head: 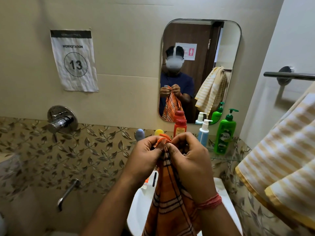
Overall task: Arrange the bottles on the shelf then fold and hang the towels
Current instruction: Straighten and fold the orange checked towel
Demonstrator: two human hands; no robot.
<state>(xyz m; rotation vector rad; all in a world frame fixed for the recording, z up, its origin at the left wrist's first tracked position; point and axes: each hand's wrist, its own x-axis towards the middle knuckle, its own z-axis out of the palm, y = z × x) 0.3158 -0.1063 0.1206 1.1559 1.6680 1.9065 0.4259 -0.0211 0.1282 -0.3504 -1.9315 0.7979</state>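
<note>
An orange checked towel (pixel 170 201) hangs down over the white basin. My left hand (pixel 144 157) and my right hand (pixel 189 160) pinch its top corners together, side by side, at chest height. Behind my hands a glass shelf (pixel 221 157) carries a red bottle (pixel 179 126), a white and blue pump bottle (pixel 203 133) and a green pump bottle (pixel 225 133). A grey-blue cap (pixel 139 134) and a yellow cap (pixel 159 132) show just above my left hand. A yellow striped towel (pixel 281 157) hangs at the right.
A towel bar (pixel 289 75) is fixed to the right wall above the striped towel. The mirror (pixel 201 48) is above the shelf. A white basin (pixel 139 210) lies below my hands. A wall tap handle (pixel 61 121) and spout (pixel 68 193) are at the left.
</note>
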